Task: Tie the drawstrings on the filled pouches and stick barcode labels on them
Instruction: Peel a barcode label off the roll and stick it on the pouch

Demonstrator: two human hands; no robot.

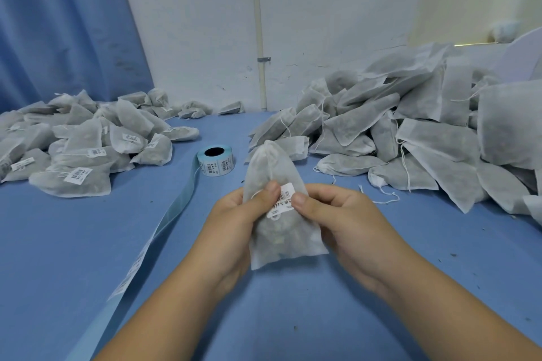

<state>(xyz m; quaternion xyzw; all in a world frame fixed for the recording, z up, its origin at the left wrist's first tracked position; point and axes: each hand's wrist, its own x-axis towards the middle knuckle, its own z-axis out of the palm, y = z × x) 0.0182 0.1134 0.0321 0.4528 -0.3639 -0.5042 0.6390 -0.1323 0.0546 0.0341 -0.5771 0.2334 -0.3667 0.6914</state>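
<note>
Gripping filled pouch [283, 243] in curled left hand [234, 226] and right hand [337, 217], thumbs pressing barcode label [282, 200]. Might crease or peel if rubbed unevenly.

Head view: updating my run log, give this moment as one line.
step: labelling | left hand: holds pouch, thumb on barcode label | right hand: same | label roll: on blue table

Far left hangs a blue cloth curtain [58, 23], and a thin white pipe [259, 38] runs up the white painted wall [337, 23].
</note>
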